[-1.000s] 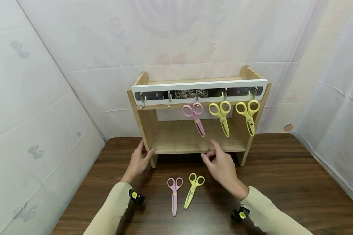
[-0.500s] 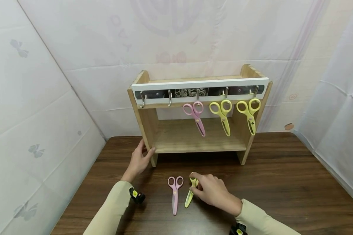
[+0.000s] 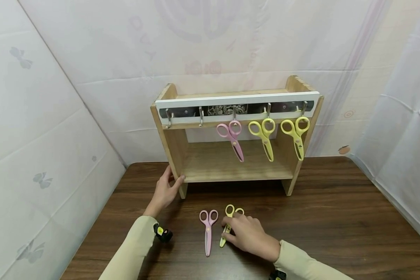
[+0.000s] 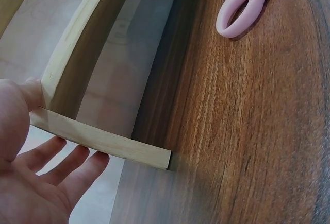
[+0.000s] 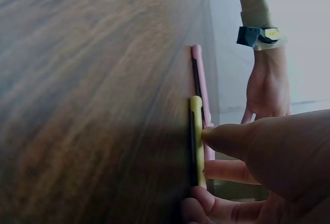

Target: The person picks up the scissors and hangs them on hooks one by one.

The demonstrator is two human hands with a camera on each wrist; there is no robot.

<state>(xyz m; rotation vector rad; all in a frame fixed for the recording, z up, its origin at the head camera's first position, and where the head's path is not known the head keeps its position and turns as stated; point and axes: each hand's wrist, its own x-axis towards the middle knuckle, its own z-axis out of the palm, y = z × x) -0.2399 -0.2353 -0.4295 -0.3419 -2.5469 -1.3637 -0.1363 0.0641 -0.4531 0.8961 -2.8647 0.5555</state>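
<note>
In the head view, the wooden shelf (image 3: 213,167) stood at the back of the brown table (image 3: 336,217), with 5 hooks along its front. 3 pairs already hung there: the hung pink scissors (image 3: 235,143) at the shelf's middle, then the inner yellow scissors (image 3: 266,142) and the outer yellow scissors (image 3: 296,140) toward its right end. The 2 bare hooks (image 3: 201,116) were at the shelf's left end. 2 pairs lay in front of the shelf, the loose pink scissors (image 3: 208,229) and, to their right, the loose yellow scissors (image 3: 227,228); these seemed to be what was left. The left hand (image 3: 164,194) gripped the shelf's left side, while the right hand (image 3: 246,231) reached over the loose yellow scissors.

The left wrist view made that grip plainer: the fingertips (image 4: 100,158) pressed the side's outer face, hidden in the head view, opposite the thumb. No hanging pair showed there.

The right wrist view showed the loose yellow scissors edge-on, low before the shelf, thumb tip against them. I could not tell whether the right fingers had tightened on them.
</note>
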